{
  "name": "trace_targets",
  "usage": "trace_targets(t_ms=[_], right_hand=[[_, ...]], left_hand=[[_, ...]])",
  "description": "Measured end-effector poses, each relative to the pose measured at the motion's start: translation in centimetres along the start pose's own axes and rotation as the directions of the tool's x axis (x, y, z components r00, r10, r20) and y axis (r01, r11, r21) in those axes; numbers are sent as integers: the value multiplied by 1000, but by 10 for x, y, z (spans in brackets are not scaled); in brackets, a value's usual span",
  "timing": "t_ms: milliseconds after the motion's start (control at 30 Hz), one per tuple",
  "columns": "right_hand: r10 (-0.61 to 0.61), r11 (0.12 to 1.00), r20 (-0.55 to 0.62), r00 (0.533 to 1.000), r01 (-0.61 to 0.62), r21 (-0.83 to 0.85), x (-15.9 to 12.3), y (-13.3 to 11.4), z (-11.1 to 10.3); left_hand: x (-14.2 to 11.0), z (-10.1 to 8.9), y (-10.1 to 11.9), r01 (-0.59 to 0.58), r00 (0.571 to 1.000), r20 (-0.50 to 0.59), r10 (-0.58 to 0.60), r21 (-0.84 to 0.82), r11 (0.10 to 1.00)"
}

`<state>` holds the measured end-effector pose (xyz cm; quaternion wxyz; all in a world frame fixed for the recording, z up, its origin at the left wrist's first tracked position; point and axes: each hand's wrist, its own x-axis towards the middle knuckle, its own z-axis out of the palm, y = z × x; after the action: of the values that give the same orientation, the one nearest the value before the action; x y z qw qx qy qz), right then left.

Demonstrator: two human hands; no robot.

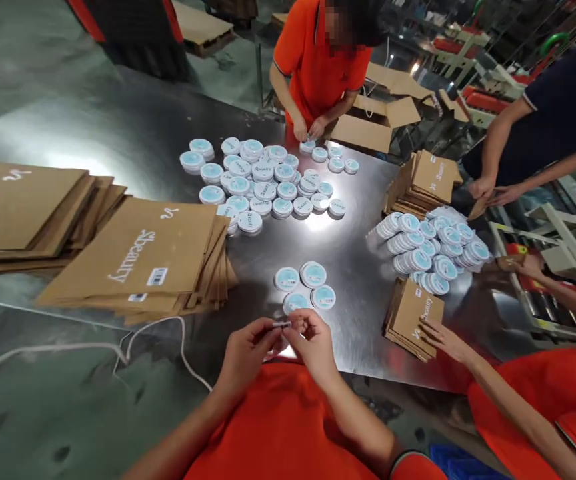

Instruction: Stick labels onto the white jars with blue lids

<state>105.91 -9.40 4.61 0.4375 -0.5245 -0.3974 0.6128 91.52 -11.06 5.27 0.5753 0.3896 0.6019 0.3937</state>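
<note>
My left hand (251, 353) and my right hand (314, 343) meet in front of my body at the table's near edge. Between their fingertips they pinch a small flat white container (282, 325), seen nearly edge-on and partly hidden by the fingers. Just beyond it lie several round flat containers (313, 274) with light blue and white labels. A larger heap of the same round containers (263, 173) covers the middle of the metal table, some lying label up and others showing printed lettering.
Stacks of flat brown cardboard mailers (155, 247) lie on the left. At the right, more round containers (418, 243) sit between two smaller mailer stacks (413, 317). A co-worker's hand (445, 340) touches the nearer one. Another person (313, 67) handles containers across the table (358, 327).
</note>
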Motion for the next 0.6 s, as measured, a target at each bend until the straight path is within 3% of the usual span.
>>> trace_targets(t_ms=[100,333,433,533,600], right_hand=[[13,1000,8,1000,-13,-29,5,2,-10],[-25,991,-142,989,6,-135,22,19,-34],[-47,986,-287,957,-1,-167,54,41,-63],[-75,970,-437,896,-36,-239,99,72,-100],[-74,955,-425,902,-59,-291,126,92,-119]], left_hand=[[9,7,1,-35,998,49,29,133,990],[38,27,-14,-45,998,57,25,383,923],[57,31,-33,-17,998,68,-18,488,873],[80,35,-54,-141,990,79,118,633,761],[98,41,-64,-256,964,132,230,692,675]])
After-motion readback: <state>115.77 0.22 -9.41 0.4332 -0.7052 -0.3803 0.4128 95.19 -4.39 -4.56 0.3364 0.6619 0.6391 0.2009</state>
